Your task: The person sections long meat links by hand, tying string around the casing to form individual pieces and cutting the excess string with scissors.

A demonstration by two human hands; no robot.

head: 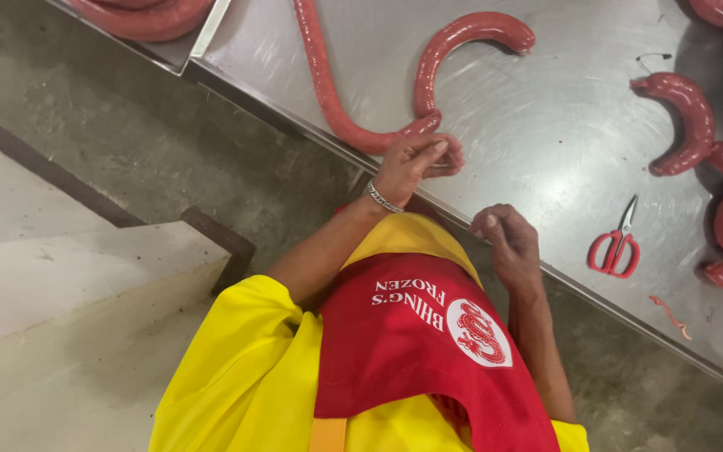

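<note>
Careful: your left hand [416, 163] pinches the long red sausage [328, 92] at the tabletop [546, 125] edge; your right hand [504, 238] is loosely curled, holding nothing visible. A slack grip could let the sausage slide floorward.

I wear a yellow short-sleeved shirt [236, 360], a red apron [412, 360] with a white dragon emblem, and a silver chain bracelet [381, 199].

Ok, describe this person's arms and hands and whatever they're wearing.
Both forearms are bare below short yellow sleeves. The left hand has a silver chain bracelet at the wrist; the right hand wears nothing. A red apron covers the front.
</note>
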